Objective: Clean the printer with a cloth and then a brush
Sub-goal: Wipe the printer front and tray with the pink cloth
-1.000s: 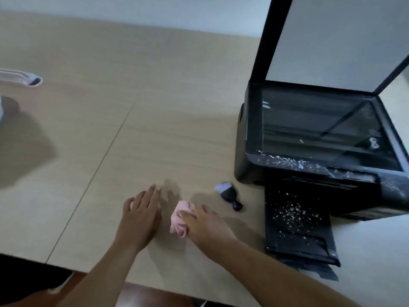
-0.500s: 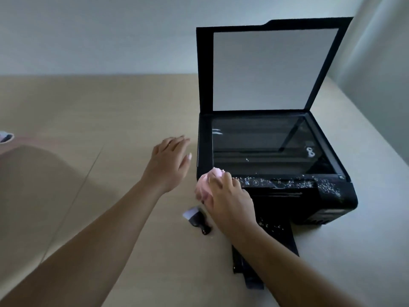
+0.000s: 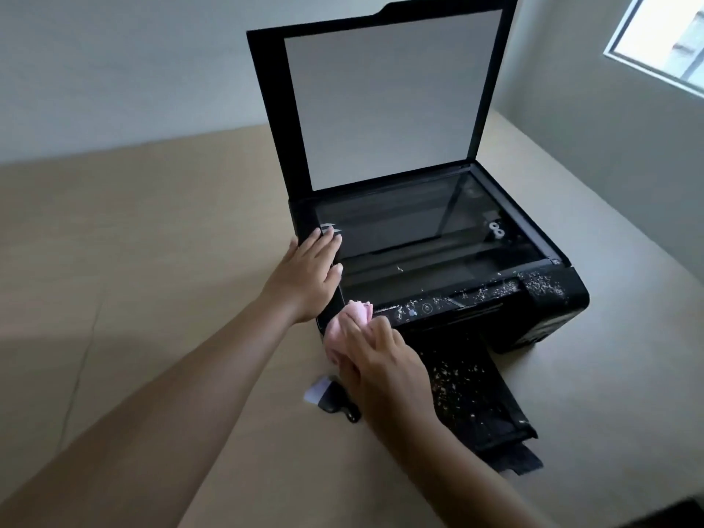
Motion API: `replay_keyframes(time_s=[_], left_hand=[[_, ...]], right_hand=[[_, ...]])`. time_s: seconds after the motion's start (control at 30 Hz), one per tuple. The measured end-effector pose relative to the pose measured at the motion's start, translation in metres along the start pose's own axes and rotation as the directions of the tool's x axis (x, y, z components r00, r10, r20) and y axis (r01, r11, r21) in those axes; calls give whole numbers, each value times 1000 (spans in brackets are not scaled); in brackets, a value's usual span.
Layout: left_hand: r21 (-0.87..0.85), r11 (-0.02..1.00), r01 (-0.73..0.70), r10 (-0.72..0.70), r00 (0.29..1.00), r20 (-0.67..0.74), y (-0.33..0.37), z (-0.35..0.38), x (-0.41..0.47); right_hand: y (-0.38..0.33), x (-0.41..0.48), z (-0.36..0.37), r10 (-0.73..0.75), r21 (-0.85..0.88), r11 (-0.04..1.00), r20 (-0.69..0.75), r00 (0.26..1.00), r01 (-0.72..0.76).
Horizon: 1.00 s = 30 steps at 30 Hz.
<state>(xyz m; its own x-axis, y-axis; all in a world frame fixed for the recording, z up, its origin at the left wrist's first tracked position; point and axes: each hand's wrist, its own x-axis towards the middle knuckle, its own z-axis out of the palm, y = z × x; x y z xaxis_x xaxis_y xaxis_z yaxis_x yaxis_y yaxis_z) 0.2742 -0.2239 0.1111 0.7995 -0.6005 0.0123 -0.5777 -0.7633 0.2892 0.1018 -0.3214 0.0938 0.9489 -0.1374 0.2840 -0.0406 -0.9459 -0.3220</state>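
1. Fingers (image 3: 375,331) of right hand (image 3: 384,365) curl round the pink cloth (image 3: 352,318), which is bunched and pressed on the front-left corner of the printer (image 3: 438,238).
2. Left hand (image 3: 308,278) lies flat with fingers straight and close together, resting on the printer's left rim by the glass. Its forearm comes in from lower left.
3. Printer front faces the person and its long axis runs left-right. Lid (image 3: 388,101) stands upright, and the output tray (image 3: 476,394) extends toward the camera — speckled with white crumbs (image 3: 541,285).
4. Brush (image 3: 331,400) lies on the table (image 3: 152,261) just beside the right hand — bristles point left, handle near-right.
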Motion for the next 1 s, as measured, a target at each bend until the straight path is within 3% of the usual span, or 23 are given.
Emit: replay_keyframes(time_s=[0.1, 0.3, 0.43, 0.53, 0.6, 0.67, 0.73, 0.8, 0.9, 1.0], left_hand=[[65, 998, 19, -21, 999, 35, 1, 1, 7], [96, 985, 143, -143, 990, -8, 19, 11, 11], [98, 984, 149, -144, 988, -62, 18, 15, 13], [79, 987, 143, -138, 988, -71, 16, 17, 13], [79, 987, 140, -134, 988, -79, 15, 18, 13], [77, 988, 137, -130, 987, -90, 15, 19, 12], [75, 987, 140, -133, 987, -94, 15, 19, 13], [72, 987, 144, -137, 986, -99, 14, 20, 14], [75, 986, 149, -141, 984, -110, 13, 20, 15], [70, 987, 148, -139, 984, -113, 15, 20, 15]], right_hand=[[20, -2, -6, -10, -30, 999, 6, 1000, 10], [63, -4, -22, 257, -25, 965, -99, 961, -261], [16, -4, -8, 135, -11, 991, -91, 987, -137], [31, -5, -12, 63, -39, 997, -56, 996, -66], [60, -8, -22, 187, -58, 980, -71, 980, -192], [87, -10, -34, 375, -24, 924, -130, 918, -381], [97, -13, -39, 465, 50, 884, -188, 865, -464], [83, -11, -36, 394, 94, 919, -207, 895, -383], [51, -11, -21, 260, 76, 964, -77, 963, -254], [62, -11, -22, 343, 60, 939, -75, 936, -339]])
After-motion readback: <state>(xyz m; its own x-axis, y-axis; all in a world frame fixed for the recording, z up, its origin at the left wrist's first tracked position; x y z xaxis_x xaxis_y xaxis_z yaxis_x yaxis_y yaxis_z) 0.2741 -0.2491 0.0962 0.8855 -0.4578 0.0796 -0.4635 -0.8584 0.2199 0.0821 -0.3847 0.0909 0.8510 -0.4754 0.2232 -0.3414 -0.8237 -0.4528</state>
